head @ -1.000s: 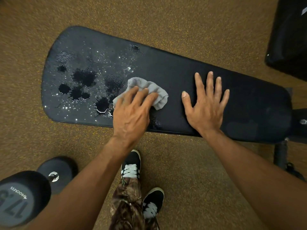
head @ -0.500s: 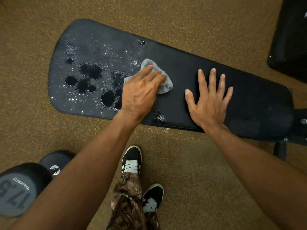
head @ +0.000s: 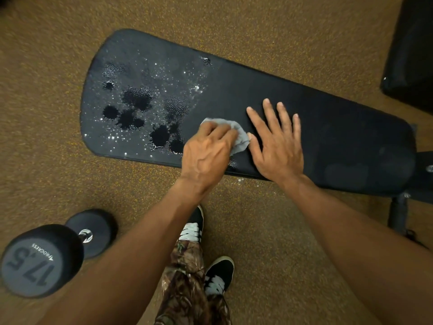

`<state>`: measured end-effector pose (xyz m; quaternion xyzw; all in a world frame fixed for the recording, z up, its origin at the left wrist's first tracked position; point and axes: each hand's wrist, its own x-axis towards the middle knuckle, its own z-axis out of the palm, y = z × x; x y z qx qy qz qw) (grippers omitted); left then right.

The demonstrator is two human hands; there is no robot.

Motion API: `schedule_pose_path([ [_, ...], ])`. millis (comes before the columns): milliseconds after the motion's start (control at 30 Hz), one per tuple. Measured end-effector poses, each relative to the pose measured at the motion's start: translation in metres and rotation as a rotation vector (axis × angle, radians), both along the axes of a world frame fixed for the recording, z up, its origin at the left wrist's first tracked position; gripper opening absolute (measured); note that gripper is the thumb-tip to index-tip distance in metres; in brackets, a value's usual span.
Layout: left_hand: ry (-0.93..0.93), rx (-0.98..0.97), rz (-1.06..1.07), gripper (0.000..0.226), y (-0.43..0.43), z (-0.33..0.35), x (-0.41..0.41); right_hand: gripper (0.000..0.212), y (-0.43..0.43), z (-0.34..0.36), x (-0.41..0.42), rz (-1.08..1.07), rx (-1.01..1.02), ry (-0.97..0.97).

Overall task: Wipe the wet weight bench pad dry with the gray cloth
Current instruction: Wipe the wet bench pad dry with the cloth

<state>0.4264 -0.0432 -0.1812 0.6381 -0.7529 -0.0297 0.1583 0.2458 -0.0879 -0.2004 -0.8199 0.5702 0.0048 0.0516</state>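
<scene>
The long black weight bench pad (head: 339, 141) lies across the view. Its left half carries puddles and droplets of water (head: 138, 106); the right half looks matte. My left hand (head: 206, 153) holds the crumpled gray cloth (head: 241, 137) down on the pad near its front edge, just right of the wet patch, fingers bent over it. Most of the cloth is hidden under that hand. My right hand (head: 278, 146) rests flat on the pad with fingers spread, its thumb touching the cloth's right edge.
A black 17.5 dumbbell (head: 42, 259) lies on the speckled brown floor at lower left. My shoes (head: 194, 226) stand below the pad's front edge. The bench frame leg (head: 398, 212) is at the right, and another black padded object (head: 412, 55) sits at the upper right.
My left hand has dragged the cloth from the pad's far middle back toward the front edge, up against my right thumb. The right hand stayed planted.
</scene>
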Motion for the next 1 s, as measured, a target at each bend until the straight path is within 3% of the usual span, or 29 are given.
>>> schedule_pose_path([
  [100,-0.004,-0.089,-0.098,0.03,-0.031,-0.001,0.003,0.056,0.001,0.001,-0.001,0.009,-0.023,-0.005],
  [233,-0.004,-0.046,-0.032,0.033,-0.054,-0.004,0.031,0.054,0.001,-0.001,0.0,-0.003,-0.038,-0.037],
  [533,0.082,0.117,0.09,0.033,0.031,0.0,0.018,0.053,0.001,-0.003,-0.002,-0.027,-0.056,-0.093],
  [733,0.069,0.02,-0.03,0.03,-0.006,-0.011,0.016,0.052,0.004,-0.006,-0.003,-0.094,-0.121,-0.12],
  [1000,0.079,0.094,0.114,0.031,0.021,-0.001,0.041,0.052,0.004,-0.006,-0.003,-0.096,-0.122,-0.139],
])
